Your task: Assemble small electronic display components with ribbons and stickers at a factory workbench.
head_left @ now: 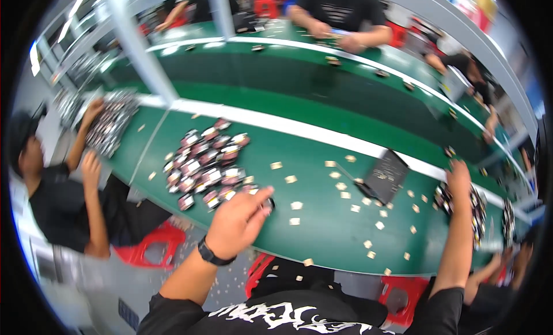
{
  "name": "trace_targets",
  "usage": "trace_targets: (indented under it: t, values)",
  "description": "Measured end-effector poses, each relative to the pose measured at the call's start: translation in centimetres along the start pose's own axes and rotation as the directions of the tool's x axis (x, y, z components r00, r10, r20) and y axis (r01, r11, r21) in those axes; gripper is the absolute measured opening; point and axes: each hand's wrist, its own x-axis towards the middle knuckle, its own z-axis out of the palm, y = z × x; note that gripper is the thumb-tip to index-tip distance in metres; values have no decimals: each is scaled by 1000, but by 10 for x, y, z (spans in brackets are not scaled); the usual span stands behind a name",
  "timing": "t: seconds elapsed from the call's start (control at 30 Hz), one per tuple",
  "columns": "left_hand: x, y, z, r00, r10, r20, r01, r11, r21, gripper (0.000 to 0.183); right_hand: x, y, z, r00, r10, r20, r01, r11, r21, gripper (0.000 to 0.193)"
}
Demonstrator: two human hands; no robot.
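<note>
On the green bench [322, 220], the left hand [239, 220] pinches one small dark part at the near edge of the pile [204, 162] lying toward eleven o'clock, while the right hand [459, 176] reaches a second heap [475, 211] at two o'clock, grip hidden.

Left hand [239, 217] is raised forward from the lower edge on a bare forearm, back of the hand toward the camera, fingers [260, 195] bunched and pointing forward-right; whether they pinch anything cannot be told. A black band sits on the left wrist. Right hand [459, 175] is stretched far forward-right on a nearly straight arm, fingers blurred.
</note>
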Motion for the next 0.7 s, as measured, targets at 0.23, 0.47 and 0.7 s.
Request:
trace_targets:
  t: [0.23, 0.47, 0.7]
  values:
    - [-63, -72, -70, 766, -318, -559, 355, 934, -45, 33, -78, -21, -28, 975, -188, 118, 152, 953, 263, 44]
    - [-19, -129, -85, 701, -449, -554, 383, 893, -238, 28, -101, -32, -34, 967, -251, 48, 237, 951, 199, 30]
    - [24, -201, -92, 836, -309, -453, 413, 898, 149, 28, -116, -65, -54, 979, -178, -100, 198, 943, 266, 27]
